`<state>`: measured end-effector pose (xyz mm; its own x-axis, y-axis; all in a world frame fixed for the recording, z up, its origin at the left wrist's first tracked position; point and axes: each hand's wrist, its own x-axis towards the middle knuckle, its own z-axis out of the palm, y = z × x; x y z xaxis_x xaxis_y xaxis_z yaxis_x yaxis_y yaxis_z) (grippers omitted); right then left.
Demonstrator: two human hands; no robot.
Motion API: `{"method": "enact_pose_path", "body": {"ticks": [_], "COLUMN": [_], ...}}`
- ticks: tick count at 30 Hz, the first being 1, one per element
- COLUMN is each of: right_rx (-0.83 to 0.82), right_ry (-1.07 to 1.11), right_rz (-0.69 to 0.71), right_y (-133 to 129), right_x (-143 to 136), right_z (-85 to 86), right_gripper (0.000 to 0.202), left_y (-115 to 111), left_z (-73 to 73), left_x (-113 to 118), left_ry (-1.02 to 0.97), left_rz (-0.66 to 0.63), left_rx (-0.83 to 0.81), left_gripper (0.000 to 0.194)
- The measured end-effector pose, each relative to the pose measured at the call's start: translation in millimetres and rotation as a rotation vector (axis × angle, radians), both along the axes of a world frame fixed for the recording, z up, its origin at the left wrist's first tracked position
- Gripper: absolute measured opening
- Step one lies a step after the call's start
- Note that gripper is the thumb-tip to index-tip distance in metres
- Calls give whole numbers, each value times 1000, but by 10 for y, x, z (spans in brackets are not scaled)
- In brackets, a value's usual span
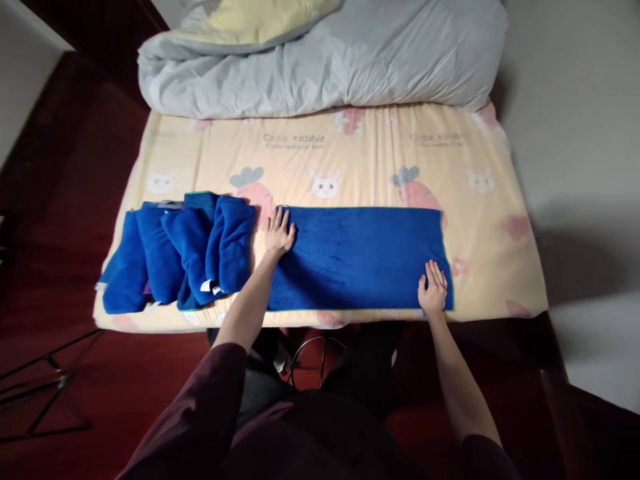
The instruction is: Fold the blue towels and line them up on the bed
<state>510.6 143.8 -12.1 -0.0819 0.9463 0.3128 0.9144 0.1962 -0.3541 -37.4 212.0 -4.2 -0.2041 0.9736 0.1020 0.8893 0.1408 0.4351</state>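
A blue towel [357, 257] lies spread flat as a long rectangle on the mattress [380, 147]. My left hand [279, 232] rests palm down on its far left corner, fingers spread. My right hand [433, 288] presses flat on its near right corner, by the bed's front edge. Neither hand grips anything. To the left of the spread towel sits a row of several folded blue towels [183, 257], overlapping one another, just beside my left hand.
A grey and yellow duvet [320, 57] is bunched at the far end of the bed. The sheet has a rabbit and carrot print. Dark red floor lies left and below; a metal stool frame [317, 360] stands at my legs.
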Motion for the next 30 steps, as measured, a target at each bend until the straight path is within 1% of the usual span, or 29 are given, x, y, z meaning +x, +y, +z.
{"method": "enact_pose_path", "body": {"ticks": [10, 13, 15, 16, 17, 18, 20, 22, 23, 24, 25, 26, 27, 28, 29, 30], "right_rx": [-36, -70, -97, -112, -126, -138, -153, -188, -217, -252, -276, -293, -308, -315, -319, -321], "right_ry": [-67, -115, -140, -138, -117, -78, 25, 113, 145, 161, 167, 167, 162, 152, 139, 122], "right_rz": [10, -77, -161, -177, -149, -82, 124, 337, 428, 511, 560, 593, 617, 627, 625, 611], "right_y": [-24, 10, 112, 188, 275, 368, 540, 661, 699, 726, 745, 762, 782, 810, 850, 905], "right_x": [-23, -133, -382, -580, -831, -1130, -1827, -2538, -2849, -3105, -3291, -3396, -3416, -3352, -3212, -3007], "right_z": [81, 144, 217, 261, 303, 341, 386, 380, 358, 328, 293, 258, 228, 206, 193, 190], "right_gripper": [55, 55, 56, 56, 57, 57, 59, 61, 62, 63, 63, 63, 63, 61, 60, 58], "left_y": [-23, -18, -16, -17, -19, -22, -30, -38, -41, -44, -47, -50, -52, -55, -58, -61], "left_z": [56, 68, 78, 86, 95, 108, 138, 171, 185, 196, 203, 207, 208, 208, 205, 203], "left_x": [55, 64, 72, 76, 80, 84, 96, 110, 117, 123, 128, 131, 132, 132, 130, 128], "left_ry": [10, 9, 5, 4, 4, 6, 9, 14, 16, 20, 23, 25, 24, 19, 10, -3], "left_rz": [17, 40, 47, 46, 43, 41, 39, 41, 41, 40, 41, 46, 51, 55, 54, 48], "left_rx": [13, 4, -4, -3, 0, 4, 5, 2, 0, 0, 0, 0, -1, -1, 2, 9], "left_gripper": [69, 69, 69, 70, 70, 70, 71, 71, 70, 70, 70, 70, 70, 71, 71, 71]}}
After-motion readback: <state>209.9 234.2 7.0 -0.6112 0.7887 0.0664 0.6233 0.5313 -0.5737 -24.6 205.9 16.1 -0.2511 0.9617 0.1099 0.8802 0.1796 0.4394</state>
